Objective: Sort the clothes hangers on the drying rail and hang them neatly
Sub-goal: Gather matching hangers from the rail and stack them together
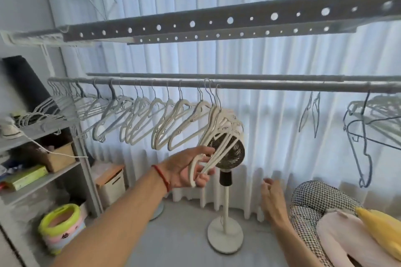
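Centrally, left hand (184,167) raised palm-up, fingers curled round the lower ends of a bunch of white hangers (219,128); a red cord circles that wrist. The bunch's hooks sit over the drying rail (271,86) at 12 o'clock from the hand, the bodies swung out toward 1 o'clock. How many hangers make up the bunch cannot be counted; they overlap.

Right hand (273,198) low at 4 o'clock from the left hand, fingers spread and relaxed, holding nothing, well apart from any hanger; blurred at the fingertips.

Standing fan (227,158) directly behind the held bunch, its head partly covered by the hangers.

Row of white hangers (138,121) on the same rail at 10 to 11 o'clock of the left hand, tilted and bunched in small groups; the far left ones blur together. At 2 o'clock, two thin wire hangers (310,112) hang edge-on. Blue hangers (366,136) at 3 o'clock, cut off by the frame edge.

Shelf unit (84,158) at 9 o'clock: a brown box (60,158), contents hidden. White bin (111,182) with a wooden lid on the floor beside it, shut. Green-rimmed tub (59,226) at 8 o'clock, inside too blurred to make out.
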The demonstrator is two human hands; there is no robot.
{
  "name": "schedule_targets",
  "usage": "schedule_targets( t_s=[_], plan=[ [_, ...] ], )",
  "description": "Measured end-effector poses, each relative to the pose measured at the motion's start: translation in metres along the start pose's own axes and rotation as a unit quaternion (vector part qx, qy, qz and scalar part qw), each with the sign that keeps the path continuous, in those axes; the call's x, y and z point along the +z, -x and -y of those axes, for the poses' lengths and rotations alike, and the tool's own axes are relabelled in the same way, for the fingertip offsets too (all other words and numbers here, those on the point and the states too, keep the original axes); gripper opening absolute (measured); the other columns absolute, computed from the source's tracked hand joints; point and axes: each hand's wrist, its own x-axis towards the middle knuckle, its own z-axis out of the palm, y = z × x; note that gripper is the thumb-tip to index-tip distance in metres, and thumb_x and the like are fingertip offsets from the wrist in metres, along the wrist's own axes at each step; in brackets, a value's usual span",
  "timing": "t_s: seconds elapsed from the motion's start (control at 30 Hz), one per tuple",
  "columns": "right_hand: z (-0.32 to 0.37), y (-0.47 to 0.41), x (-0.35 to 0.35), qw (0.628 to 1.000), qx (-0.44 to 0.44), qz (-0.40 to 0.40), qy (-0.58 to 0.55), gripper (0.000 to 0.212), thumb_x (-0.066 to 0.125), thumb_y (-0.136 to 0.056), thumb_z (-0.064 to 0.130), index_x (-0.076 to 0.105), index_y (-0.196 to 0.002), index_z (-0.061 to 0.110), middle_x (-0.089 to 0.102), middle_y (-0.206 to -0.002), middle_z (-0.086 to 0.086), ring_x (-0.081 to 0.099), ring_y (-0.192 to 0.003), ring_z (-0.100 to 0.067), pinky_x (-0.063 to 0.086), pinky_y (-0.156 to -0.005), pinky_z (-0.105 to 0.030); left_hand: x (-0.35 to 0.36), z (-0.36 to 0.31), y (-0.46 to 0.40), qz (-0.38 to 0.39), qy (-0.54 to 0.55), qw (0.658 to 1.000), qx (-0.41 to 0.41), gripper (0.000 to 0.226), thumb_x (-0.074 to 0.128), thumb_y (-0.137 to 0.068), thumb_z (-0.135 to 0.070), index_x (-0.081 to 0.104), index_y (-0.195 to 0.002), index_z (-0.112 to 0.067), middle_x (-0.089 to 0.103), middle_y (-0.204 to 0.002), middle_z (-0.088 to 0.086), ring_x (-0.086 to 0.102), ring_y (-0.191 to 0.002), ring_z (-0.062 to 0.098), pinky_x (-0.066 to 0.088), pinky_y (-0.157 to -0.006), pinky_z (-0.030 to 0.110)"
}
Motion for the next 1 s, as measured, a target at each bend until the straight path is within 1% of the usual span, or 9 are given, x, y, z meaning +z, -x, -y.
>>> schedule_targets(
  t_s=[0.13, 0.23, 0.37, 0.6, 0.7, 0.8, 0.87, 0.97, 1.0],
  plan=[
    [0.017, 0.005, 0.000, 0.998, -0.017, 0.056, 0.007, 0.026, 0.049, -0.104, 0.022, 0.057, -0.126, 0.012, 0.064, -0.116, -0.005, 0.062, -0.102, -0.019, 0.055, -0.094, -0.050, 0.019, -0.049, -0.041, -0.056, -0.005, 0.998, -0.015, 0.047, 0.075, -0.082, -0.035, 0.057, -0.103, 0.003, 0.053, -0.074, 0.014, 0.041, -0.051, 0.014, 0.042, -0.041, 0.021],
    [0.048, -0.005, -0.011, 0.996, -0.061, 0.070, -0.015, 0.018, 0.051, -0.102, 0.022, 0.060, -0.118, 0.019, 0.066, -0.111, 0.002, 0.064, -0.097, -0.009, 0.058, -0.089, -0.049, 0.030, -0.070, -0.068, -0.082, 0.002, 0.996, -0.021, 0.048, 0.073, -0.084, -0.037, 0.051, -0.106, -0.001, 0.052, -0.073, 0.014, 0.038, -0.049, 0.015, 0.041, -0.040, 0.020],
    [0.080, -0.022, -0.031, 0.991, -0.107, 0.075, -0.015, 0.021, 0.050, -0.101, 0.023, 0.064, -0.116, 0.020, 0.068, -0.113, 0.003, 0.065, -0.100, -0.013, 0.057, -0.090, -0.048, 0.038, -0.084, -0.093, -0.097, 0.025, 0.995, -0.025, 0.053, 0.076, -0.079, -0.041, 0.053, -0.104, -0.001, 0.054, -0.076, 0.015, 0.035, -0.055, 0.013, 0.040, -0.041, 0.020],
    [0.075, -0.044, -0.050, 0.989, -0.113, 0.091, -0.008, 0.019, 0.051, -0.101, 0.021, 0.067, -0.113, 0.022, 0.069, -0.106, 0.004, 0.064, -0.097, -0.012, 0.058, -0.089, -0.047, 0.024, -0.067, -0.127, -0.106, 0.012, 0.994, -0.025, 0.075, 0.083, -0.073, -0.049, 0.051, -0.123, -0.002, 0.060, -0.089, 0.022, 0.039, -0.055, 0.016, 0.045, -0.044, 0.024],
    [0.069, -0.062, -0.055, 0.990, -0.112, 0.085, 0.017, 0.019, 0.052, -0.102, 0.019, 0.066, -0.114, 0.020, 0.069, -0.111, 0.002, 0.065, -0.099, -0.012, 0.057, -0.091, -0.043, 0.017, -0.064, -0.127, -0.104, -0.035, 0.994, -0.025, 0.078, 0.081, -0.071, -0.059, 0.055, -0.121, -0.004, 0.070, -0.082, 0.025, 0.056, -0.055, 0.022, 0.054, -0.050, 0.030],
    [0.065, -0.084, -0.059, 0.992, -0.111, 0.046, 0.029, 0.020, 0.053, -0.101, 0.018, 0.066, -0.116, 0.018, 0.069, -0.110, 0.004, 0.065, -0.101, -0.011, 0.055, -0.089, -0.035, 0.010, -0.073, -0.112, -0.149, -0.169, 0.974, -0.032, 0.088, 0.064, -0.073, -0.079, 0.059, -0.115, -0.002, 0.074, -0.090, 0.024, 0.074, -0.075, 0.036, 0.062, -0.065, 0.042],
    [0.063, -0.100, -0.062, 0.995, -0.096, 0.008, 0.038, 0.022, 0.053, -0.101, 0.018, 0.066, -0.119, 0.018, 0.068, -0.111, 0.003, 0.063, -0.101, -0.011, 0.051, -0.087, -0.029, 0.013, -0.084, -0.102, -0.257, -0.354, 0.899, 0.000, 0.086, 0.052, -0.077, -0.085, 0.063, -0.112, -0.008, 0.075, -0.098, 0.018, 0.075, -0.082, 0.037, 0.062, -0.068, 0.045],
    [0.062, -0.130, -0.066, 0.994, -0.085, -0.059, 0.037, 0.023, 0.053, -0.100, 0.018, 0.064, -0.121, 0.016, 0.067, -0.116, -0.002, 0.063, -0.099, -0.012, 0.048, -0.082, -0.027, 0.034, -0.100, -0.098, -0.427, -0.620, 0.630, 0.191, 0.065, 0.051, -0.083, -0.070, 0.065, -0.119, -0.018, 0.070, -0.113, 0.007, 0.068, -0.098, 0.031, 0.057, -0.086, 0.043],
    [0.064, -0.140, -0.066, 0.992, -0.081, -0.090, 0.033, 0.024, 0.053, -0.100, 0.017, 0.063, -0.122, 0.015, 0.066, -0.118, -0.003, 0.063, -0.100, -0.015, 0.048, -0.083, -0.028, 0.048, -0.104, -0.099, -0.423, -0.632, 0.591, 0.268, 0.055, 0.053, -0.083, -0.063, 0.065, -0.119, -0.023, 0.069, -0.111, 0.004, 0.065, -0.100, 0.029, 0.055, -0.088, 0.042]
  ],
)
